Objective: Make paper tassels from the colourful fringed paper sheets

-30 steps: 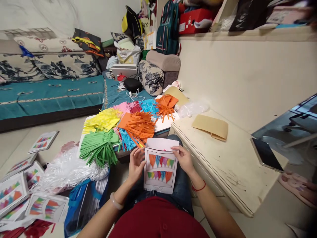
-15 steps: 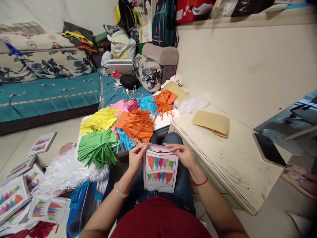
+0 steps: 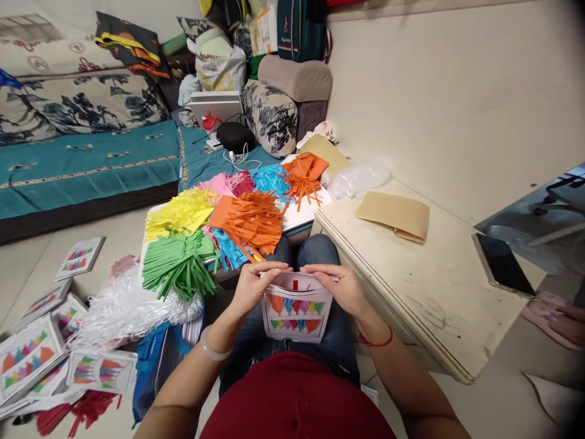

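Note:
A flat white packet (image 3: 297, 314), printed with two rows of colourful tassel bunting, rests over my lap. My left hand (image 3: 255, 285) pinches its top edge near the left corner, and my right hand (image 3: 342, 288) pinches the same edge near the right corner. Between my fingertips the upper part of the packet bends, and a small red mark (image 3: 295, 285) shows below the edge. Just beyond my hands lie fringed paper bundles: orange (image 3: 251, 221), green (image 3: 178, 262), yellow (image 3: 183, 213) and blue (image 3: 231, 249).
At right stands a cream cabinet top (image 3: 388, 274) with folded brown card (image 3: 393, 214) and a phone (image 3: 503, 263). Similar printed packets (image 3: 31, 353), white stringy strands (image 3: 123, 311) and a blue bag (image 3: 153, 366) lie on the left floor. A sofa (image 3: 91, 161) stands behind.
Both hands have moved closer together along the packet's top edge. The upper part now bends more, and more of the red mark shows. The camera view has tilted slightly downward.

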A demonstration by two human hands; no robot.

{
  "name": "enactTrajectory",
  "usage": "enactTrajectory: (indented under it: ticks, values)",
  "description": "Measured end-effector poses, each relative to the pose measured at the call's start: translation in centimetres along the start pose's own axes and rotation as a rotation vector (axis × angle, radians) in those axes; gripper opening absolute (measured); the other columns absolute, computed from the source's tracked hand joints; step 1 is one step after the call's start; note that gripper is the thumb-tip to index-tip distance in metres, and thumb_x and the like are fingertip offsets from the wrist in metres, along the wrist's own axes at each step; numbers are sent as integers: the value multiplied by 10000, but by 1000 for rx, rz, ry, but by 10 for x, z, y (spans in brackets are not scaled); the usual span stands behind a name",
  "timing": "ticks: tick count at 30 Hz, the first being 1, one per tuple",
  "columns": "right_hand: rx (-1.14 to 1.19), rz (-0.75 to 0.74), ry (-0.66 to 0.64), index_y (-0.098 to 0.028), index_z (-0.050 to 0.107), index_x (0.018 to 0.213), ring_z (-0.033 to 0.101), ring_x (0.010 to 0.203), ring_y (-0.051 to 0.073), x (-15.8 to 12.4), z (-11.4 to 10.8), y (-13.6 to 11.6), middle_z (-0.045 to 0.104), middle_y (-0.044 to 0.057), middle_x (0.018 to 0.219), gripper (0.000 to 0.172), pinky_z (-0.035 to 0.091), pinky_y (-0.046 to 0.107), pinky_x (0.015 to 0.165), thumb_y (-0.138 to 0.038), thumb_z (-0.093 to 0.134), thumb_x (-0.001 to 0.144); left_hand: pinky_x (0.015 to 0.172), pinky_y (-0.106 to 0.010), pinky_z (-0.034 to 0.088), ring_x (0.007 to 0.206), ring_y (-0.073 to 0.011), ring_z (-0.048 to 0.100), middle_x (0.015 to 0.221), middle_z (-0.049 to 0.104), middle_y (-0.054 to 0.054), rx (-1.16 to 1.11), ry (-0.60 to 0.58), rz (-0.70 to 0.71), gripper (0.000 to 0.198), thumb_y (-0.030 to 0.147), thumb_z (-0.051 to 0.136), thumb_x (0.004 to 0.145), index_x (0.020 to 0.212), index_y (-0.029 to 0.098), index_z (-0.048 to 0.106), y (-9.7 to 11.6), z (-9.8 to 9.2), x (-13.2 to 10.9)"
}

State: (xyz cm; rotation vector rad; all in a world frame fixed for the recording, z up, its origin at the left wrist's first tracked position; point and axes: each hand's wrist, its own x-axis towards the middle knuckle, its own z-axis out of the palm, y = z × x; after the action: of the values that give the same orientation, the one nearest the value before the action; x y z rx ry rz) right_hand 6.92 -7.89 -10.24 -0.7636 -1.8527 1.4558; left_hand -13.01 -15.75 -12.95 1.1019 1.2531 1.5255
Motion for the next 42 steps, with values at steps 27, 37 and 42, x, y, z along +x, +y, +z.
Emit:
enactTrajectory:
  ticks: [27, 37, 42]
  values:
    - [447, -123, -336, -227, 756, 737, 605, 1156, 280, -10, -5, 26, 708, 80, 1104, 332, 425, 478, 1037, -462, 846, 520, 778, -351, 525, 813, -212, 666, 781, 725, -73, -280, -185, -75, 126, 251, 793, 650, 667, 166, 702, -5, -14, -3]
    - [429, -179, -242, -273, 753, 786, 624, 1128, 269, -19, -10, 38, 736, 26, 1017, 116, 457, 481, 1010, -194, 782, 707, 811, -378, 508, 843, -219, 668, 815, 733, -61, -301, -64, 167, 165, 310, 793, 681, 806, 212, 747, -19, -6, -15]
    - [399, -149, -219, -254, 742, 730, 630, 1113, 293, -21, -9, 44, 741, 41, 952, 65, 460, 504, 996, -268, 794, 694, 823, -383, 504, 829, -212, 658, 802, 721, -72, -262, -5, 206, 142, 310, 759, 721, 760, 182, 713, -21, -4, -24]
